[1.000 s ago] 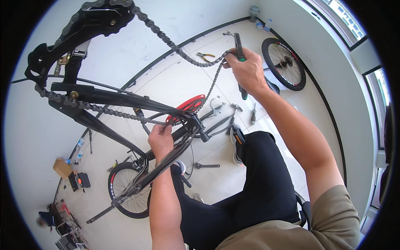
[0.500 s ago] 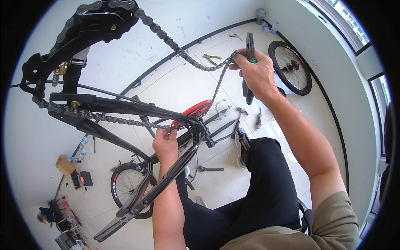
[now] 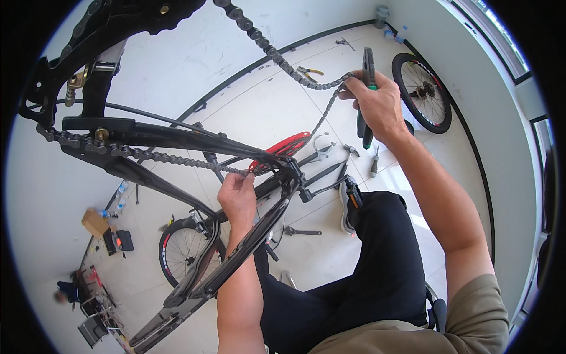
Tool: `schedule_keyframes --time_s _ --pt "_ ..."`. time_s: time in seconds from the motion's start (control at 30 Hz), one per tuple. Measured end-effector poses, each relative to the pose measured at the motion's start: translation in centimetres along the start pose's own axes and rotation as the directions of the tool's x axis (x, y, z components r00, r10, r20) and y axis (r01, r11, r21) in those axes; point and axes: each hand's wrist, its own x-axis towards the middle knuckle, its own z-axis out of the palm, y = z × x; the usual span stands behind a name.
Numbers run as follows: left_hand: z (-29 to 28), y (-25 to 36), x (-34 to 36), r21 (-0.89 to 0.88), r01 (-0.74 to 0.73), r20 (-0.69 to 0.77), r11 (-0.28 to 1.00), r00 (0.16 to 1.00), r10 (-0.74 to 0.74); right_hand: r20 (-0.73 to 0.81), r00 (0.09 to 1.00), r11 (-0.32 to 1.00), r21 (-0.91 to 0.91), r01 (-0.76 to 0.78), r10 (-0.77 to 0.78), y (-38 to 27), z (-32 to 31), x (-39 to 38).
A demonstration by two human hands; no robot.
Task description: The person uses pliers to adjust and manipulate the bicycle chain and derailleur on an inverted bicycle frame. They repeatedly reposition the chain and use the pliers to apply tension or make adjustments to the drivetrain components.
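Observation:
A black bicycle frame (image 3: 177,138) stands upside down before me, its rear derailleur (image 3: 127,26) large at the upper left. The grey bicycle chain (image 3: 272,54) hangs from there to my right hand (image 3: 382,109), whose thumb and forefinger pinch it. Between that hand's palm and other fingers sit pliers (image 3: 368,62) with green-and-black handles, jaws upward. From this pinch the chain drops to the red chainring (image 3: 295,141). My left hand (image 3: 237,200) pinches the chain's lower run beside the chainring; its fingertips partly cover the links.
A loose wheel (image 3: 421,93) leans by the right wall. On the floor lie yellow-handled pliers (image 3: 310,71), a hammer (image 3: 351,151), a screwdriver (image 3: 374,162) and an adjustable wrench (image 3: 302,231). The bike's other wheel (image 3: 177,251) and a cardboard box (image 3: 94,223) are left. A person (image 3: 69,291) is far off.
My view has shifted, so the derailleur sits further up and left and the right hand further right. Both hands keep their pinch on the chain, and the pliers stay in the right hand.

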Motion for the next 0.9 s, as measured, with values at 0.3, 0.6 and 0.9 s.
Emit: schedule_keyframes --time_s 0.3,0.6,0.9 --pt "0.1 0.3 0.0 -0.027 0.008 0.04 1.0 0.999 -0.007 -0.007 1.0 0.999 0.051 -0.004 0.004 0.2 -0.3 0.1" --pt "0.4 1.4 -0.4 0.11 -0.059 -0.007 0.992 0.998 0.06 0.009 1.0 0.999 0.044 -0.016 0.016 0.3 0.0 -0.3" --pt "0.2 -0.3 0.2 -0.005 -0.018 0.042 1.0 0.999 0.018 -0.02 1.0 0.998 0.058 -0.022 0.023 0.2 -0.7 -0.3"
